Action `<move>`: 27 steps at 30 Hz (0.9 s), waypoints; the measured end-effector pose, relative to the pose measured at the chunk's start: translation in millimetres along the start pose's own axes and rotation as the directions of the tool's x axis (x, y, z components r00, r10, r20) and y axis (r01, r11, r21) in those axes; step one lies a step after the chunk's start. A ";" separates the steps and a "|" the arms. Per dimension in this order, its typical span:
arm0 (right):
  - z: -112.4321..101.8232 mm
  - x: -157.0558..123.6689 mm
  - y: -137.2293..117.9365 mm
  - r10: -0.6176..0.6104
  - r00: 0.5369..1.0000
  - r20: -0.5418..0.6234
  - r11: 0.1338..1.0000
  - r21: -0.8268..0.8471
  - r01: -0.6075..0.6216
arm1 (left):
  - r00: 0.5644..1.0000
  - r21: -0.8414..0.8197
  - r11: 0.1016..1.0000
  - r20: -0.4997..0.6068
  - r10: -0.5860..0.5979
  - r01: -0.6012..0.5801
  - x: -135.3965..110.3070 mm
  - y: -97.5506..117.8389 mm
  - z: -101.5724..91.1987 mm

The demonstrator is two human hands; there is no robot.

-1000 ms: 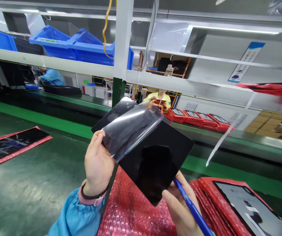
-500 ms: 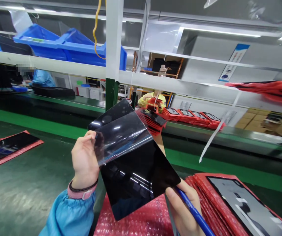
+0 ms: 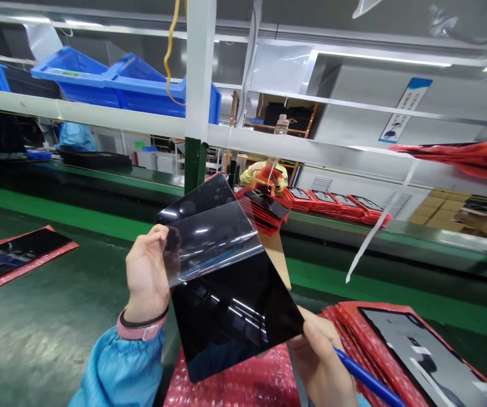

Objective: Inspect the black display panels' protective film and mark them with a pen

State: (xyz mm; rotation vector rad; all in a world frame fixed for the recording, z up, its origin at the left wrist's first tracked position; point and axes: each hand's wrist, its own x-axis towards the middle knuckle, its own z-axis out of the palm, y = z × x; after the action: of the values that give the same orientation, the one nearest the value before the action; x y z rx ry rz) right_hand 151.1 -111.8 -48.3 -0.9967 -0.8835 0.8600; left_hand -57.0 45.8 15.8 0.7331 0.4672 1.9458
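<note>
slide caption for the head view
Left hand holds clear film across a glossy black panel gripped in the right hand.

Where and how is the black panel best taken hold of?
The panel is probably best pinched at its right corner, coming from the right, where the right hand holds it: it looks thin and bare there, while the film in the left hand curls above the far part.

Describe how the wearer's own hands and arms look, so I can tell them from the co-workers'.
The left hand is ungloved. Its wrist wears a pink strap with a pale buckle and a thin black bracelet, above a loose, wrinkled bright blue sleeve. The right hand is also ungloved; only a sliver of blue cuff shows there.
</note>
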 end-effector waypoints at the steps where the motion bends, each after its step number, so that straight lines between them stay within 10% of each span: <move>1: 3.5 0.2 -4.9 0.052 0.999 0.007 0.998 0.028 -0.052 | 1.000 0.010 1.000 0.006 0.001 -0.001 -0.2 1.0 -0.3; 5: 14.2 1.3 -24.0 0.172 0.984 -0.039 0.984 -0.046 -0.174 | 0.982 0.048 0.988 0.111 -0.153 0.148 -8.0 8.1 1.2; 13: 8.5 4.5 -15.4 -0.011 0.988 -0.152 0.969 -0.244 -0.027 | 0.881 0.095 0.950 0.356 -0.312 0.297 -37.9 17.5 7.3; 21: 26.0 9.0 -39.0 -0.226 0.938 0.262 0.909 -0.290 0.299 | 0.846 0.132 0.941 0.412 -0.338 0.312 -49.8 21.8 8.2; 27: 9.7 5.2 -15.4 -0.182 0.965 0.191 0.887 -0.393 0.245 | 0.873 0.182 0.958 0.400 -0.280 0.223 -53.2 21.8 5.7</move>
State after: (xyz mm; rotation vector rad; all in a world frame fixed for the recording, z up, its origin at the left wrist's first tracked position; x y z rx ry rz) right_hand 147.3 -108.6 -30.1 -1.1818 -1.3168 0.5717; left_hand -48.9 -11.4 17.3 1.0922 0.3996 1.4665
